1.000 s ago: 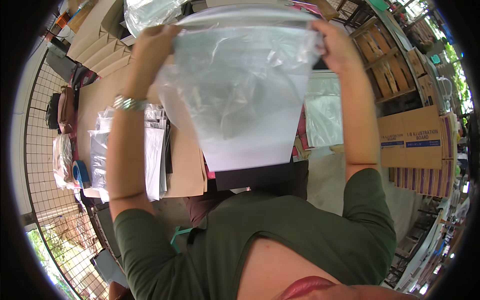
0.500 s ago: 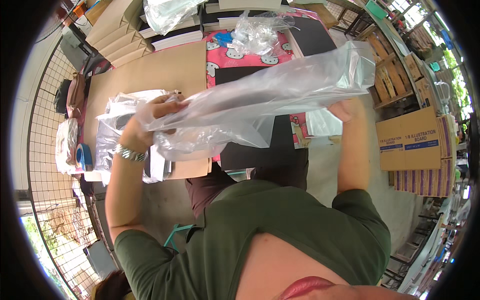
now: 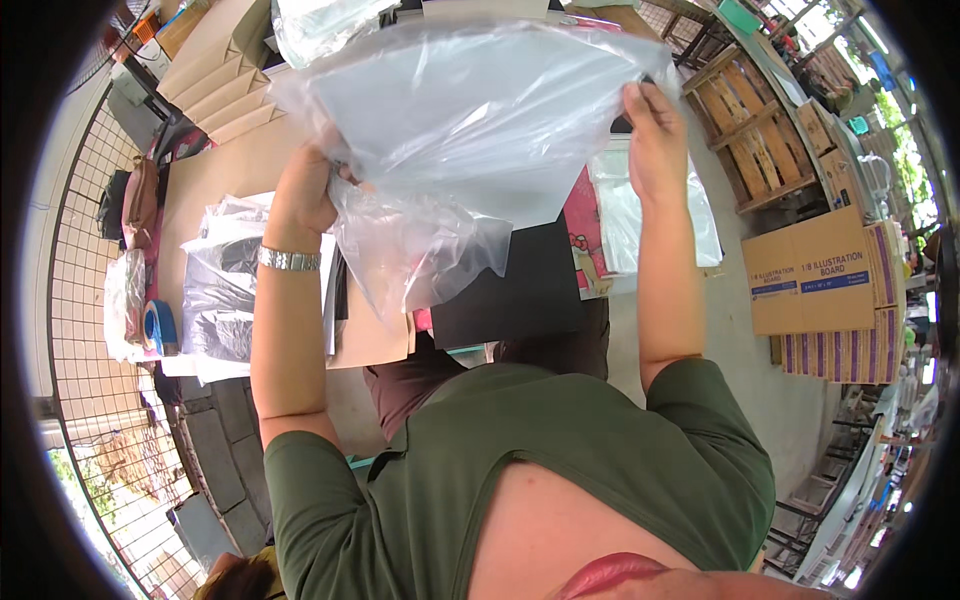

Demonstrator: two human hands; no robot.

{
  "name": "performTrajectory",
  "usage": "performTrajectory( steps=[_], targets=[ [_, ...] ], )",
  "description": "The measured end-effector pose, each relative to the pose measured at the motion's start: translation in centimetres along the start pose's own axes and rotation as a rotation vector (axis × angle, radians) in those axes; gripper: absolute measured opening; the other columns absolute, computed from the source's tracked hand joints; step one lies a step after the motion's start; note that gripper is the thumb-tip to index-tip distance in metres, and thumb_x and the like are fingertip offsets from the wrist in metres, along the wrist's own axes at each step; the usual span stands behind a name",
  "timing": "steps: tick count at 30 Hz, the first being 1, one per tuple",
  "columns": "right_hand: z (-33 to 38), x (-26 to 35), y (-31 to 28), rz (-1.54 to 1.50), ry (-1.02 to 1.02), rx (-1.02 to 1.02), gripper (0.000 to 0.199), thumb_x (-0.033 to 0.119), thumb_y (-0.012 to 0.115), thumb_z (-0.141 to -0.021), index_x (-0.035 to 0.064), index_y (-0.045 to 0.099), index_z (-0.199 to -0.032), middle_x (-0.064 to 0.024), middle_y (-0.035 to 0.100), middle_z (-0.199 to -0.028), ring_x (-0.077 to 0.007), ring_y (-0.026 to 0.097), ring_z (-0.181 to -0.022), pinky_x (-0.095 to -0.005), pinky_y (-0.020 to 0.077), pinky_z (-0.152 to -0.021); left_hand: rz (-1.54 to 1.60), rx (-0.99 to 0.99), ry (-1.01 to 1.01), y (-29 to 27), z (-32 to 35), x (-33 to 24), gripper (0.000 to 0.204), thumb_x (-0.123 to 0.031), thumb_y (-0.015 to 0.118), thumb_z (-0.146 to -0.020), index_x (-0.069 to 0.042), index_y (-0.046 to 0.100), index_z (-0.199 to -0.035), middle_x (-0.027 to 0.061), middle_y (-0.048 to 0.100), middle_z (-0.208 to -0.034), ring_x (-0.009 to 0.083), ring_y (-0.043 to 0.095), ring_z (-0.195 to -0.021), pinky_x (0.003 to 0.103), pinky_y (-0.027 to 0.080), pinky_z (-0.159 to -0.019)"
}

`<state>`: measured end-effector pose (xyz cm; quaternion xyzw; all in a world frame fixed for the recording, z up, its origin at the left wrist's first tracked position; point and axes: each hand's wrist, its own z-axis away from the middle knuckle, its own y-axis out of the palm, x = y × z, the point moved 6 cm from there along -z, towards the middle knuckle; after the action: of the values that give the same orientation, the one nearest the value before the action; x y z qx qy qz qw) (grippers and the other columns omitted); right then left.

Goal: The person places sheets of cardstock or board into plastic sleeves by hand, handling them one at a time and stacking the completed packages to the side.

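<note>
A large clear plastic bag (image 3: pixel 455 110) is spread between my two hands above the table, crumpled along its lower left part. My left hand (image 3: pixel 312 185), slightly blurred and with a metal watch on its wrist, grips the bag's left side. At its right edge my right hand (image 3: pixel 657 125) pinches the plastic between thumb and fingers. Black board (image 3: pixel 515 295) lies on the table under the bag, close to my lap. Left of my left forearm sits a pile of plastic-wrapped dark sheets (image 3: pixel 218 310).
Brown board (image 3: pixel 215 175) covers the table's left side, with a blue tape roll (image 3: pixel 160 327) at its edge. Folded brown cardboard (image 3: pixel 225 75) stands behind. Clear plastic packs (image 3: pixel 615 225) lie beside my right forearm. Cardboard boxes (image 3: pixel 815 270) and a wooden pallet (image 3: pixel 755 130) stand right.
The bag has gone from a long bunched strip to a wide spread sheet, farther up over the table. My right hand has moved up and left; my left hand has shifted up and slightly right.
</note>
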<state>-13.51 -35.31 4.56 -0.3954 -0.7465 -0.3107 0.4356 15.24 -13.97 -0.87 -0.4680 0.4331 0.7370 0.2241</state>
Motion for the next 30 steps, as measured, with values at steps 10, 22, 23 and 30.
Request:
performTrajectory(
  steps=[10,22,23,30],
  targets=[
    [7.0,-14.3,0.1,-0.630,0.411,-0.074,0.041,0.013,0.049,-0.091,0.0006,0.039,-0.129,-0.0125,0.049,-0.123,-0.0219,0.048,-0.112,-0.0332,0.0336,-0.100,-0.118,-0.016,-0.224,-3.1,-0.9,8.0,0.012,-0.011,0.045,-0.087,-0.002,0.054,-0.089,0.0039,0.049,-0.068,0.0088,0.040,-0.047,0.022,0.037,-0.044],
    [13.4,-19.1,-7.7,-0.671,0.793,0.446,0.043,-0.002,0.054,-0.080,0.0034,0.046,-0.122,-0.0066,0.056,-0.112,-0.0175,0.054,-0.100,-0.0300,0.0416,-0.084,-0.159,-0.018,-0.416,-7.6,0.9,17.0,0.025,-0.013,0.044,-0.090,0.000,0.051,-0.111,0.0042,0.058,-0.091,0.0152,0.058,-0.079,0.024,0.049,-0.067],
    [14.9,-20.6,-8.2,-0.650,0.825,0.494,0.041,-0.001,0.054,-0.080,0.0033,0.048,-0.120,-0.0060,0.057,-0.110,-0.0166,0.054,-0.098,-0.0291,0.0416,-0.082,-0.159,-0.010,-0.440,-8.4,1.5,18.1,0.025,-0.013,0.044,-0.091,0.000,0.051,-0.111,0.0040,0.058,-0.092,0.0142,0.058,-0.079,0.024,0.049,-0.069],
    [21.4,-14.4,-5.7,0.047,0.911,0.715,0.025,0.002,0.057,-0.078,0.0008,0.056,-0.103,0.0004,0.057,-0.091,-0.0093,0.051,-0.084,-0.0246,0.0414,-0.078,-0.219,-0.199,-0.509,-9.3,11.0,22.5,0.023,-0.020,0.050,-0.090,-0.002,0.058,-0.101,0.0012,0.057,-0.082,0.0098,0.052,-0.066,0.023,0.046,-0.060]
  ],
)
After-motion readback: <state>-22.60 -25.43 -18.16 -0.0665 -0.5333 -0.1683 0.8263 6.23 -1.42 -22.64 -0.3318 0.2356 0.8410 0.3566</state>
